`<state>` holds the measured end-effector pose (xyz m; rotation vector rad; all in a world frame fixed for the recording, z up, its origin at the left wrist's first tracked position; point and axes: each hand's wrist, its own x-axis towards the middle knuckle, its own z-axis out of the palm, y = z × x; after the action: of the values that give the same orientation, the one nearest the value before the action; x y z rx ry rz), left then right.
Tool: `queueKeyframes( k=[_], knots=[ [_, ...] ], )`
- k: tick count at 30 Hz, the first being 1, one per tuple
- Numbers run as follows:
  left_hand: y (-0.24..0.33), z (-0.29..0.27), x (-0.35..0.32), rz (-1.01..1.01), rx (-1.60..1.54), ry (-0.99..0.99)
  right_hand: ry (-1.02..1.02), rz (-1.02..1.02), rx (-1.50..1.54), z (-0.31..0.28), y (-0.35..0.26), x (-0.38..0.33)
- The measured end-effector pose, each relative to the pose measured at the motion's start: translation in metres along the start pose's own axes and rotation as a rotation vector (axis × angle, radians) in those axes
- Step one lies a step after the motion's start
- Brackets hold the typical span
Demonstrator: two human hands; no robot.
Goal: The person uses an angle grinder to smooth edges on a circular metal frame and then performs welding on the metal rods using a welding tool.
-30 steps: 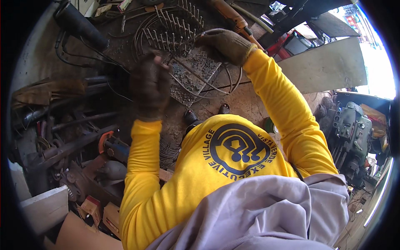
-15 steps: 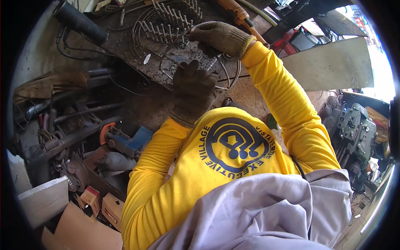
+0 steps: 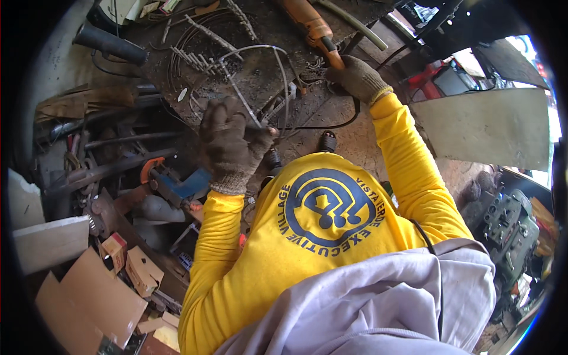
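Note:
A brown knit work glove covers my left hand [image 3: 232, 142]. Between its thumb and fingers is the lower end of a bent metal rod [image 3: 235, 89], which rises in a loop over the dark workbench [image 3: 157, 74]. Also gloved, my right hand [image 3: 362, 80] closes round the near end of a long orange power tool [image 3: 307, 23] lying at the bench's right side; its fingertips are hidden. Rows of short metal pegs [image 3: 198, 61] stand on the bench beyond the loop, beside coiled wire [image 3: 168, 35].
Below the right hand curves a black cable [image 3: 331, 125]. Left of me are metal scrap, a blue clamp-like tool [image 3: 184, 192] and cardboard boxes [image 3: 145, 271]. A pale board [image 3: 485, 127] and a grey-green machine [image 3: 512, 228] stand to the right.
My right hand has left the bent rod and moved right to the orange power tool. My left hand has shifted left and nearer, keeping the rod, and the view has tilted slightly.

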<state>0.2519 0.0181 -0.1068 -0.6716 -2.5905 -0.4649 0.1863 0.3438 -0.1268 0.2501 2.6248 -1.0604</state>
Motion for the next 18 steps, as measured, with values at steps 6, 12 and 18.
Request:
queueKeyframes(
  k=[6,12,18],
  knots=[
    [0.016,0.013,-0.008,-0.140,0.013,0.055,0.025,-0.154,0.032,-0.025,0.013,0.007],
    [0.035,0.025,-0.013,-0.277,0.149,0.077,-0.027,-0.211,-0.055,-0.033,0.033,0.027],
    [0.044,0.020,-0.001,-0.311,0.284,0.038,-0.072,-0.172,-0.046,-0.032,0.041,0.038]
  ],
)
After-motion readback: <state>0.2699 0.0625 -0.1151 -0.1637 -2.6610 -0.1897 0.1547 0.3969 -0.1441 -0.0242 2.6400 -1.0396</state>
